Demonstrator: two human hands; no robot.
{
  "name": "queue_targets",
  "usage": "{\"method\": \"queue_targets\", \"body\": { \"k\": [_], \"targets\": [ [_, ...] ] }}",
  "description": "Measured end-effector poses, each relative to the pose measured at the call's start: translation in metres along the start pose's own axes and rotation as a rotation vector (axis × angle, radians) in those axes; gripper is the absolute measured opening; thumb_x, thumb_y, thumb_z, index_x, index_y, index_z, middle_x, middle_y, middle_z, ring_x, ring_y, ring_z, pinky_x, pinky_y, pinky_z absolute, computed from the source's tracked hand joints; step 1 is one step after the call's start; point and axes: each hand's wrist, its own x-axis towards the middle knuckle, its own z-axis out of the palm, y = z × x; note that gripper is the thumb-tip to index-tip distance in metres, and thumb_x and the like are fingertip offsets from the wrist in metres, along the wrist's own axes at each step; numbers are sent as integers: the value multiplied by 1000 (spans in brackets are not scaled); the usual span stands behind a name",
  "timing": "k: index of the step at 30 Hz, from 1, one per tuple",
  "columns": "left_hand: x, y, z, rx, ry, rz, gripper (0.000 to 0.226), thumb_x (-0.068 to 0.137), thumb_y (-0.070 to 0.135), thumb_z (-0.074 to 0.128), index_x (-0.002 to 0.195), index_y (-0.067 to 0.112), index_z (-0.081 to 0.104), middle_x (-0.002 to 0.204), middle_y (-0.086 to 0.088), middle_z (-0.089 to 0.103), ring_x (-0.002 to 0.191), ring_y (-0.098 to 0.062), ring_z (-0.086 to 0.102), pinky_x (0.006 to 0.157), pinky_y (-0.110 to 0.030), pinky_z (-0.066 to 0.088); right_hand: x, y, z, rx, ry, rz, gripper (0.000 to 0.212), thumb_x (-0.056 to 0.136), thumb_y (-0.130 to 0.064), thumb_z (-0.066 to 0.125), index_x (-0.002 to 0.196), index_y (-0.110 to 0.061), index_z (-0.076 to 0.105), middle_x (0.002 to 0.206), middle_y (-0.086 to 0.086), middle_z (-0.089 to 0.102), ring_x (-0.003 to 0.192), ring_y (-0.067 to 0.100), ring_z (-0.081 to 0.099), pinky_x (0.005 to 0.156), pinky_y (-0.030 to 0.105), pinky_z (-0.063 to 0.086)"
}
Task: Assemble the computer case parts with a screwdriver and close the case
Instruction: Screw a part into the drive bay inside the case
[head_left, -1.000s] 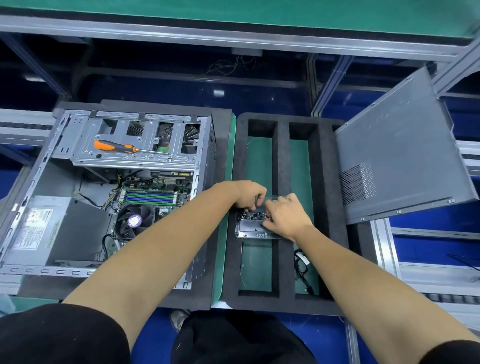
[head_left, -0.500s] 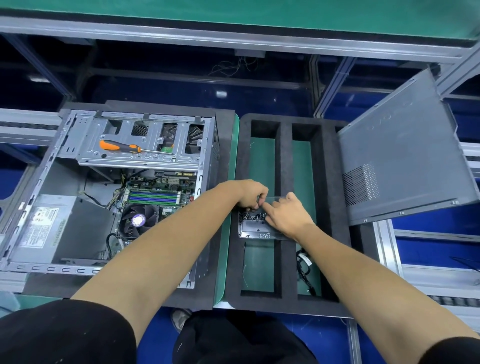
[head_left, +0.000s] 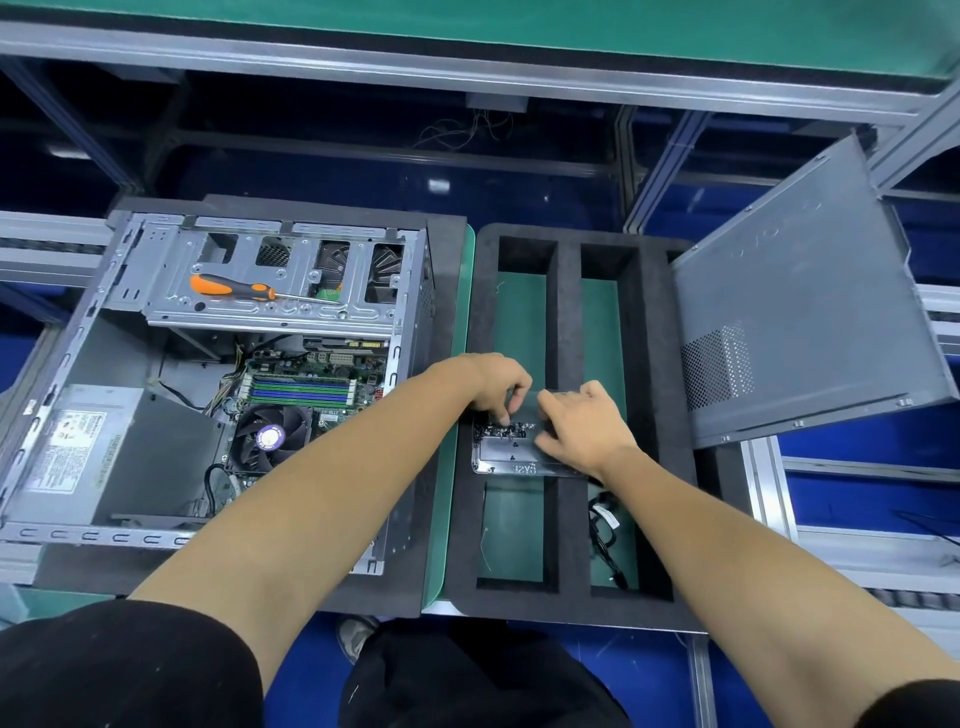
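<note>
The open computer case (head_left: 98, 358) lies on its side at the left, with the motherboard and fan showing. An orange-and-black screwdriver (head_left: 228, 287) rests on its drive cage. The grey side panel (head_left: 795, 312) leans tilted at the right. A clear plastic screw box (head_left: 511, 465) sits across the black foam tray (head_left: 563, 519). My left hand (head_left: 493, 382) curls its fingertips down into the pile of black screws (head_left: 519, 430) and pinches there. My right hand (head_left: 582, 426) holds the box's clear lid (head_left: 550, 402) lifted open.
A black cable (head_left: 605, 530) lies in the tray's middle slot near me. Green mat shows in the tray's slots and between tray and case. Metal rails of a conveyor frame run behind and to the right.
The clear lid has been raised by my right hand. My left hand's fingertips have dropped into the screws. The view has shifted slightly.
</note>
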Motion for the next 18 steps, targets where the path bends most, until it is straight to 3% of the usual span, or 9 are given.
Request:
{"method": "queue_targets", "body": {
  "k": [4, 11, 15, 18],
  "targets": [
    [0, -2, -1, 35, 17, -35, 29, 80, 26, 85, 95, 23, 60, 82, 7, 61, 77, -11, 54, 67, -32, 42, 7, -8, -2, 15, 39, -30, 29, 82, -36, 57, 84, -21, 33, 68, -1, 60, 59, 25, 50, 76, 41, 40],
    [-3, 1, -1, 15, 25, -42, 31, 78, 27, 86, 93, 23, 59, 84, 7, 60, 81, -14, 55, 70, -34, 43, 19, -14, 2, -52, -76, -82, 12, 87, -34, 47, 90, -22, 48, 84, -4, 64, 73, 22, 59, 79, 39, 32],
    [-5, 2, -3, 3, 16, -35, 30, 80, 22, 85, 96, 20, 60, 84, 5, 61, 86, -19, 58, 82, -39, 51, 19, -12, -1, -46, -89, -83, 15, 88, -37, 44, 91, -23, 44, 85, -4, 62, 75, 22, 58, 81, 39, 32],
    [-5, 3, -3, -4, 21, -17, 29, 81, 13, 83, 99, 15, 61, 80, 4, 60, 87, -22, 59, 89, -44, 52, 15, -9, -3, -13, -55, -64, 31, 84, -45, 45, 102, -20, 51, 83, -4, 60, 75, 23, 57, 84, 41, 36]
  ]
}}
